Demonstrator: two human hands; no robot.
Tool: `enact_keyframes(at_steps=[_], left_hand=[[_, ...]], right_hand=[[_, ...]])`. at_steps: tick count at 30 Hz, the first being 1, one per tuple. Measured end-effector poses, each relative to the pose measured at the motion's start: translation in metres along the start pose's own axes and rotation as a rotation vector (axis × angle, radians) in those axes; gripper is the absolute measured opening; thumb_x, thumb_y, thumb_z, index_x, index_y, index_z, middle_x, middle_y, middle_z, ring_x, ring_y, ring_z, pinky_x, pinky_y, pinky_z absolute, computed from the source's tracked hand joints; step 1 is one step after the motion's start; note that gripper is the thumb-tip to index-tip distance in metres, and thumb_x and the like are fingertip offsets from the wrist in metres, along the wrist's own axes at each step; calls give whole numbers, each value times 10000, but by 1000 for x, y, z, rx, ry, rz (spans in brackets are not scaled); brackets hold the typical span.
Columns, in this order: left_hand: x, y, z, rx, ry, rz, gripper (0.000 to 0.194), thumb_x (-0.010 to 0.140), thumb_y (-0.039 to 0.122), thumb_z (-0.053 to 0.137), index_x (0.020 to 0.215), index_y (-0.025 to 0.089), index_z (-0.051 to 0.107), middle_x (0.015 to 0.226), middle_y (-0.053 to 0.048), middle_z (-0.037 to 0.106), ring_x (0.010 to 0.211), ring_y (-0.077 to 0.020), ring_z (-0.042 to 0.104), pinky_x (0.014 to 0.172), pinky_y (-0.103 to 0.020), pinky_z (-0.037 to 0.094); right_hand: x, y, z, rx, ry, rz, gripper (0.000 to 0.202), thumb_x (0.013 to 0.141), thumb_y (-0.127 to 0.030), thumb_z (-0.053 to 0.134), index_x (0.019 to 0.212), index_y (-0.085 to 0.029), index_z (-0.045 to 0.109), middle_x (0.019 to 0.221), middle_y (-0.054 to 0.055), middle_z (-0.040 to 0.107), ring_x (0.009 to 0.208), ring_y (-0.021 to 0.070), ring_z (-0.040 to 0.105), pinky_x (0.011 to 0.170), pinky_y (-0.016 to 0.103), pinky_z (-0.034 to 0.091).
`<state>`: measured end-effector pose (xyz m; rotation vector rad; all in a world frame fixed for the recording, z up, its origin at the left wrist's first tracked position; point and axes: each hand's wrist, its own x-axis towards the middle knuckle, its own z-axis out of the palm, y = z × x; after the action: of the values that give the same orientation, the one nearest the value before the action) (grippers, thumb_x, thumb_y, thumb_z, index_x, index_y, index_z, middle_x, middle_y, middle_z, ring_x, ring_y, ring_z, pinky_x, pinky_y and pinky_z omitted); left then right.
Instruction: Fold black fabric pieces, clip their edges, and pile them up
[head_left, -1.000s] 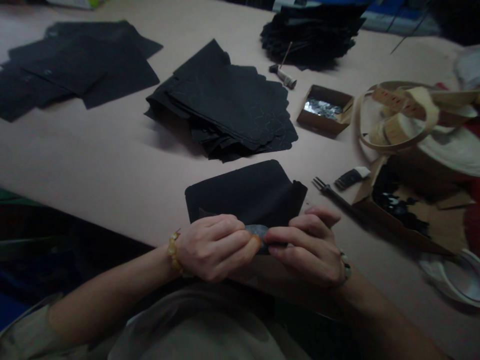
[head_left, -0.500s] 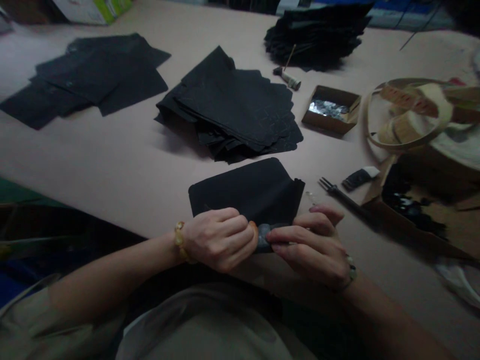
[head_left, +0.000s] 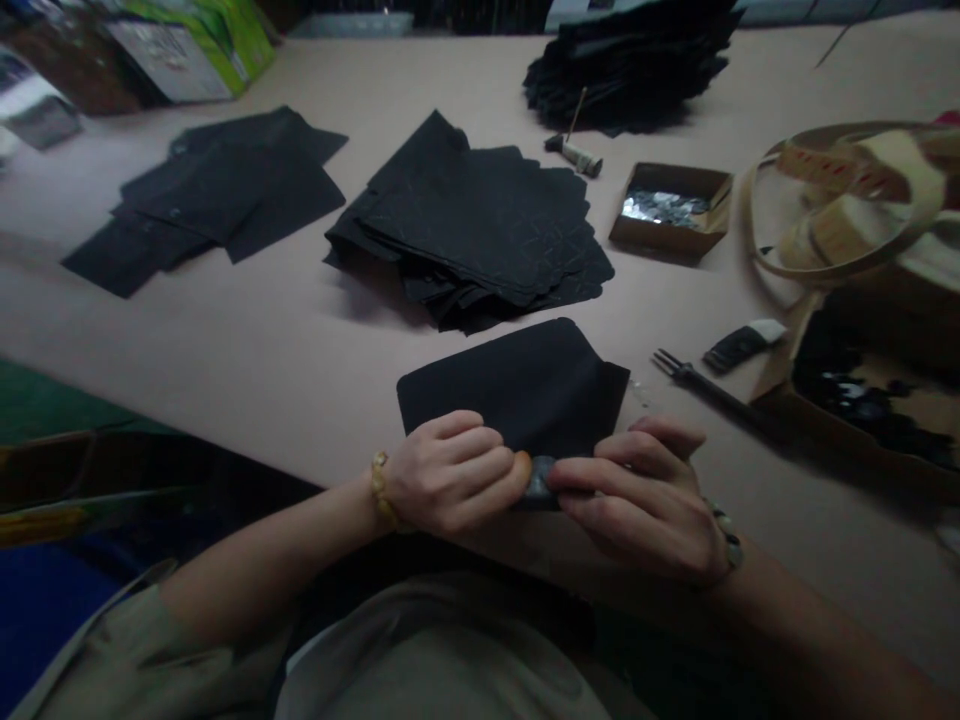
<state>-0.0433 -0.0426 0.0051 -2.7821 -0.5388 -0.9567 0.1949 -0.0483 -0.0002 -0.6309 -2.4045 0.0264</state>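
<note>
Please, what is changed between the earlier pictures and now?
The view turned left, showing more of the green-and-white box. The left hand and right hand still hold the near edge of the black sheet. Nothing was visibly let go.

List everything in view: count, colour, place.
Sheet: 1, black, at hands
Piece: 1, grey, between hands
Sheet piles: 3, black, left, centre, back
Box of silvery pieces: 1, brown, right
Box of black pieces: 1, brown, nearer
Pronged tool: 1, black, right
Flat item: 1, black-white, beyond tool
Tube: 1, pale, centre back
Straps: uncertain, tan, far right
Carton: 1, white-green, back left
Table: 1, pale, beneath
Bracelets: 2, yellow, mixed, wrists
Left hand: 1, bare, at sheet
Right hand: 1, bare, likewise
</note>
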Motion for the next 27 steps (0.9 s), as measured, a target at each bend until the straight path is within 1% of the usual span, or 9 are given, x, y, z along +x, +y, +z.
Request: enact_keyframes(at_steps=[3, 6, 8, 11, 13, 15, 17, 21, 27], left_hand=[[-3, 6, 2, -189, 48, -139, 211, 978, 203, 426, 968, 110, 616, 854, -77, 691, 797, -168, 597, 710, -313, 495], [-3, 11, 6, -332, 41, -226, 261, 1002, 269, 393, 969, 114, 600, 885, -92, 690, 818, -174, 594, 727, -318, 506], [-2, 13, 8, -345, 41, -270, 266, 1004, 265, 388, 943, 109, 594, 843, -93, 671, 797, -175, 584, 713, -315, 508], [-1, 14, 8, -287, 47, -216, 215, 981, 177, 404, 929, 92, 594, 794, -91, 653, 762, -175, 575, 702, -309, 512], [-1, 14, 6, -246, 51, -169, 196, 967, 137, 411, 953, 84, 600, 809, -93, 671, 765, -176, 593, 709, -312, 513], [-1, 15, 4, -215, 65, -190, 197, 969, 145, 418, 988, 90, 607, 853, -94, 697, 792, -183, 619, 718, -322, 509], [-2, 18, 2, -208, 86, -255, 209, 977, 166, 417, 1004, 97, 613, 890, -97, 710, 827, -192, 638, 734, -336, 506], [-5, 24, 5, -233, 144, -341, 207, 974, 170, 426, 966, 96, 619, 871, -104, 701, 835, -197, 647, 764, -353, 519], [-3, 19, 3, -213, 116, -255, 169, 951, 147, 464, 923, 82, 618, 792, -97, 687, 745, -185, 632, 697, -324, 528]], right_hand=[[7, -1, -5, 114, 130, -9, 272, 979, -145, 449, 792, -220, 632, 913, -43, 731, 770, 166, 517, 756, 411, 329], [7, 0, -5, 136, 140, -1, 291, 994, -161, 427, 802, -217, 639, 916, -47, 737, 770, 176, 516, 744, 413, 331], [5, 1, -4, 136, 135, -4, 281, 990, -169, 438, 810, -230, 645, 926, -60, 739, 785, 177, 521, 781, 423, 330], [2, 2, -1, 146, 142, 11, 276, 985, -168, 446, 820, -247, 652, 931, -71, 740, 811, 176, 527, 873, 453, 301], [3, 2, -2, 170, 130, 38, 272, 984, -166, 444, 823, -239, 650, 940, -61, 740, 820, 179, 526, 879, 454, 300], [4, 1, -3, 184, 123, 60, 256, 978, -172, 460, 809, -233, 641, 939, -54, 739, 805, 178, 522, 856, 443, 308], [5, -1, -4, 179, 130, 78, 259, 978, -172, 460, 792, -230, 630, 938, -45, 736, 787, 171, 519, 826, 429, 317], [6, -3, -3, 167, 204, 76, 305, 990, -175, 410, 767, -224, 614, 908, -35, 730, 758, 169, 509, 794, 428, 327], [6, 0, -4, 191, 111, 96, 234, 969, -173, 503, 799, -258, 640, 916, -70, 735, 793, 170, 523, 881, 437, 310]])
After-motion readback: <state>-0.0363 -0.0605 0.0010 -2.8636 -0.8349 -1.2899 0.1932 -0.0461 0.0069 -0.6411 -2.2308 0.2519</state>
